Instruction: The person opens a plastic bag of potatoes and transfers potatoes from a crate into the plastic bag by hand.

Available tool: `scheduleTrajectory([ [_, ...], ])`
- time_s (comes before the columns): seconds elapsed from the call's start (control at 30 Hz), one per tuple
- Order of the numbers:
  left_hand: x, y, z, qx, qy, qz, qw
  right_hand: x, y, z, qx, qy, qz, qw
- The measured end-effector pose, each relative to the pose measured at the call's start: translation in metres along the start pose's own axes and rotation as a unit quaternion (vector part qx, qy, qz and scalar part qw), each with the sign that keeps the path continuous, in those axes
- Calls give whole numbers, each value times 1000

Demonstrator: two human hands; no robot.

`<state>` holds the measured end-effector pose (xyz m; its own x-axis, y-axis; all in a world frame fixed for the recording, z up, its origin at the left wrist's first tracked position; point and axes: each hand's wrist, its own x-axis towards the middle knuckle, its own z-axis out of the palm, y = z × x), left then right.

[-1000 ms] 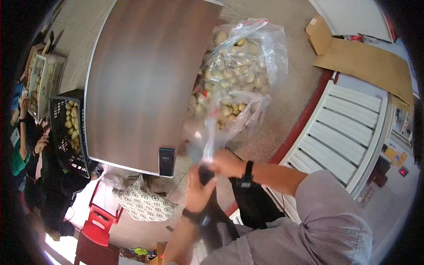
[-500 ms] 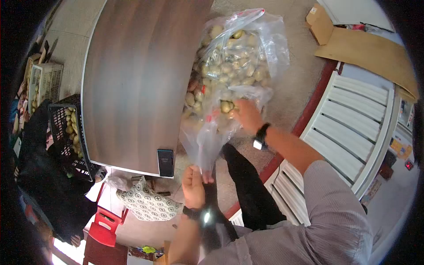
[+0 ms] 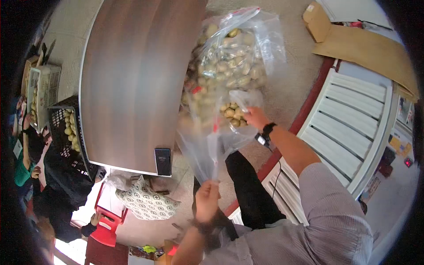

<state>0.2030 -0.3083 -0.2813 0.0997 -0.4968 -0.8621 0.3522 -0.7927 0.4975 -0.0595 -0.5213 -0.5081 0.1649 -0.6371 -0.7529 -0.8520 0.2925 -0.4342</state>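
A clear plastic bag (image 3: 201, 152) stretches between my hands beside the table, its mouth open over round yellow-brown produce (image 3: 233, 113) that looks like small potatoes. My left hand (image 3: 207, 198) is closed on the gathered lower end of the bag, close to my knees. The fingers of my right hand (image 3: 257, 118) pinch the bag's rim at the right of the opening. Just beyond lies a large clear bag (image 3: 271, 42) full of the same produce, with red bits on its plastic.
A brown wood-grain table (image 3: 132, 88) fills the left, with a phone (image 3: 163, 162) at its corner. Crates of produce, a black one (image 3: 57, 119) and a white one (image 3: 48, 86), stand beyond, near people in dark clothes. A white slatted bench (image 3: 349, 123) and cardboard (image 3: 366, 53) lie right.
My left hand has moved slightly right and down, pulling the bag longer. My right hand has shifted right, and more produce shows in the opening.
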Motion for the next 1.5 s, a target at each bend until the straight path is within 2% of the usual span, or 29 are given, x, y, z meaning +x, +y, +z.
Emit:
scheduleTrajectory([
  [0.07,-15,2,9,47,-40,1,998,-61,-18,-12,60,7,-6,998],
  [0.13,-33,12,16,64,-68,-13,996,-113,-31,-24,91,-43,102,990],
  [0.2,-50,39,29,229,-48,141,962,-165,-31,-29,212,-68,115,968],
  [0.3,-65,55,37,210,-34,136,968,-228,-34,-30,322,-57,171,929],
  [0.33,-72,61,37,204,-21,126,971,-246,-31,-31,329,-57,167,928],
  [0.4,-76,56,34,205,-40,90,974,-273,-28,-38,235,-55,124,962],
  [0.43,-81,66,38,214,-42,112,970,-286,-27,-43,142,-12,27,989],
  [0.47,-90,73,41,223,-46,130,965,-299,-25,-41,146,-10,24,989],
  [0.53,-96,70,45,243,-50,137,959,-315,-10,-39,187,104,-1,977],
  [0.57,-99,68,47,237,-59,148,958,-324,-5,-47,190,104,-5,976],
  [0.63,-126,103,59,262,-56,148,952,-343,-11,-74,282,104,101,948],
  [0.77,-141,104,65,336,-90,166,923,-377,-8,-102,270,122,143,944],
  [0.83,-144,105,69,309,-66,208,926,-392,-10,-113,364,140,169,905],
  [0.87,-147,102,71,279,-46,243,928,-397,-11,-117,357,130,164,910],
  [0.9,-153,114,71,275,-53,190,941,-401,-13,-115,349,148,153,913],
  [0.97,-162,127,71,274,-51,212,937,-406,-9,-119,334,159,135,919],
  [1.03,-166,136,68,297,-61,236,923,-406,-10,-131,178,178,40,967],
  [1.07,-169,140,66,295,-54,242,923,-405,-13,-135,176,178,31,968],
  [1.13,-181,151,62,212,-98,164,958,-421,-61,-163,347,214,119,906],
  [1.2,-189,157,58,198,-109,183,957,-423,-52,-174,349,197,109,910],
  [1.23,-192,159,56,188,-122,198,954,-416,-20,-173,232,233,-9,944],
  [1.27,-195,159,55,183,-118,201,955,-413,-5,-172,109,262,-129,950],
  [1.3,-197,158,55,207,-132,203,948,-434,-37,-183,192,257,-15,947],
  [1.33,-201,159,52,230,-140,204,941,-458,-88,-196,376,251,72,889],
  [1.37,-213,167,48,215,-140,218,942,-458,-92,-198,362,283,70,886],
  [1.4,-222,176,44,210,-117,227,944,-428,-7,-203,-32,316,-174,932],
  [1.43,-229,182,40,190,-138,256,938,-477,-120,-219,331,272,35,903],
  [1.47,-239,188,34,170,-161,285,929,-469,-97,-224,334,317,-18,887],
  [1.5,-253,198,28,163,-143,294,931,-504,-169,-237,407,283,0,868],
])
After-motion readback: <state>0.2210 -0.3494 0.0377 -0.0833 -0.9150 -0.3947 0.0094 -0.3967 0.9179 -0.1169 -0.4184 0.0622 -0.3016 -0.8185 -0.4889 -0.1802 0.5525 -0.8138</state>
